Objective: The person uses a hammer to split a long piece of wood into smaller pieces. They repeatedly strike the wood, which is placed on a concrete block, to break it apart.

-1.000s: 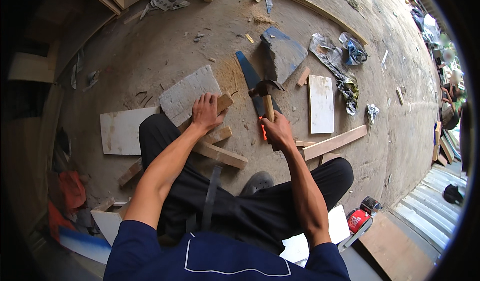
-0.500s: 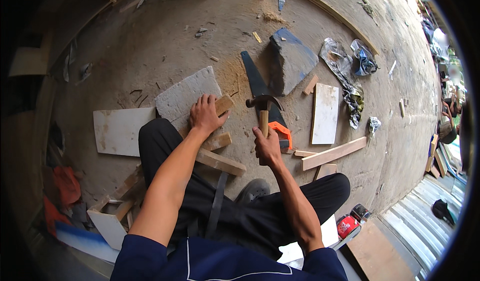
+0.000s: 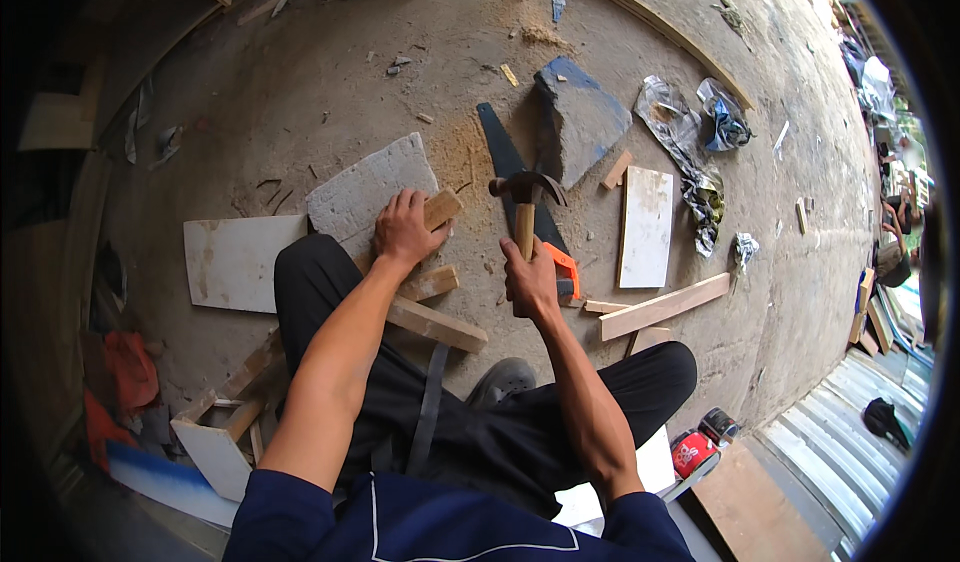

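My left hand (image 3: 404, 230) is closed over a short wooden block (image 3: 443, 209), pressing it against the edge of a pale, rough slab (image 3: 375, 184). Part of the wood is hidden under my fingers. A claw hammer (image 3: 525, 224) is gripped by its wooden handle in my right hand (image 3: 531, 284), its dark head pointing away from me. Behind the hammer lies a handsaw (image 3: 503, 142) with a dark blade and an orange-and-black handle. More wood pieces (image 3: 436, 324) lie just below my left hand, near my leg.
A large stone block (image 3: 583, 122) with blue stains stands beyond the saw. To the right are a white board (image 3: 646, 227), a wooden strip (image 3: 668, 306) and crumpled plastic (image 3: 690, 152). Another white board (image 3: 240, 262) lies left of my knee. A red tool (image 3: 692, 452) sits at lower right.
The hammer has risen a little, its head now slightly farther forward and larger in view. My left hand stays on the wooden block. The whole view has shifted slightly.
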A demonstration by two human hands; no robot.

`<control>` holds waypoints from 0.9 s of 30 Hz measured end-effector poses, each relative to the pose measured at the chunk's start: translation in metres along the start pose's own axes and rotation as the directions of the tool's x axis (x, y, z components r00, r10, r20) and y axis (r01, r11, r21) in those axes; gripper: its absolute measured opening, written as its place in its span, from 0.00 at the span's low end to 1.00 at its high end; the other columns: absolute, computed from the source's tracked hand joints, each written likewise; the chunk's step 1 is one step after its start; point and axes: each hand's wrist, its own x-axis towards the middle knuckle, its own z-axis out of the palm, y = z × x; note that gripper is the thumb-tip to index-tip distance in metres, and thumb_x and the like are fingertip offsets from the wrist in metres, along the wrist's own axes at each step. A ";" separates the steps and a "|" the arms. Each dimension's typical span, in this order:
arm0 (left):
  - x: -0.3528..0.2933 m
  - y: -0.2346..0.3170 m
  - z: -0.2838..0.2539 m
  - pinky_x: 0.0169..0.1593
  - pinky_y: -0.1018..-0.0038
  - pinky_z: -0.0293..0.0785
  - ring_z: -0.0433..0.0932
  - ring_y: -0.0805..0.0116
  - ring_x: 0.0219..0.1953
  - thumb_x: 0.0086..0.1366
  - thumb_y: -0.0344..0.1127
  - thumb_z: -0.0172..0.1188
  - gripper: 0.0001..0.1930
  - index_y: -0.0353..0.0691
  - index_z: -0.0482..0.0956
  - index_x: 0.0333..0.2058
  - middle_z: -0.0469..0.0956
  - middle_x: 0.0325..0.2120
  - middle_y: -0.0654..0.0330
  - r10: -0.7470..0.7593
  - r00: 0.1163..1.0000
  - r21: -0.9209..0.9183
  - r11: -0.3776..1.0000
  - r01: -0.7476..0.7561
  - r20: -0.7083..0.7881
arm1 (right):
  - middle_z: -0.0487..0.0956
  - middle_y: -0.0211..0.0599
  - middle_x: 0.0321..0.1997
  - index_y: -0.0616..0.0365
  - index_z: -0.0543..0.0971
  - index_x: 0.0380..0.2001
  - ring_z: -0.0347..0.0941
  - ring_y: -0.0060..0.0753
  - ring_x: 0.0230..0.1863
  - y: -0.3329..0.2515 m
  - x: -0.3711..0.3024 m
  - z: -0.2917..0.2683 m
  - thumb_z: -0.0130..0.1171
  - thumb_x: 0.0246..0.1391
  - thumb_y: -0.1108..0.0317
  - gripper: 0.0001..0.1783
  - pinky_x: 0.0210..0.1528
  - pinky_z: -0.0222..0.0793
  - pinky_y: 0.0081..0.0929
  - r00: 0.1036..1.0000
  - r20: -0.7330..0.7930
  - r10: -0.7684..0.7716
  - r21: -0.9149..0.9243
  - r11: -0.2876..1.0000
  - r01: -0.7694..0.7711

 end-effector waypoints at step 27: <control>0.005 -0.002 -0.010 0.44 0.57 0.71 0.73 0.50 0.42 0.49 0.56 0.71 0.31 0.38 0.70 0.40 0.68 0.38 0.52 -0.020 0.988 -0.052 0.998 0.029 0.156 | 0.65 0.23 0.16 0.55 0.69 0.39 0.60 0.19 0.11 -0.017 0.032 0.009 0.58 0.58 0.67 0.10 0.11 0.56 0.23 0.994 0.089 0.061 0.343 0.935 -0.088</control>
